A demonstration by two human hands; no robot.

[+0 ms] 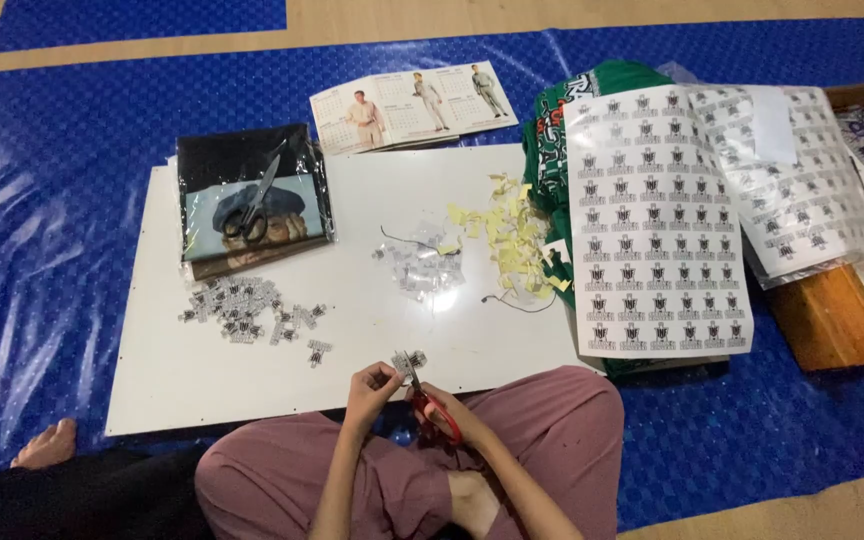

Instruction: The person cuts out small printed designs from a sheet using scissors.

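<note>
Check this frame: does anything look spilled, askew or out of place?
Mostly tidy work mess: yellow paper scraps lie strewn across the white board, and a second pair of scissors rests atop a wrapped package.

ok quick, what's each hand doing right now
Left hand: closed, pinching a small printed paper cutout.
Right hand: closed around the red-handled scissors, blades at the cutout.

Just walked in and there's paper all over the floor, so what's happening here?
A person sits cross-legged on a blue mat at a white board. The right hand works red-handled scissors on a small printed sticker piece pinched by the left hand. Cut-out stickers lie in a pile on the board, yellow scraps farther back, and uncut sticker sheets lie to the right.
</note>
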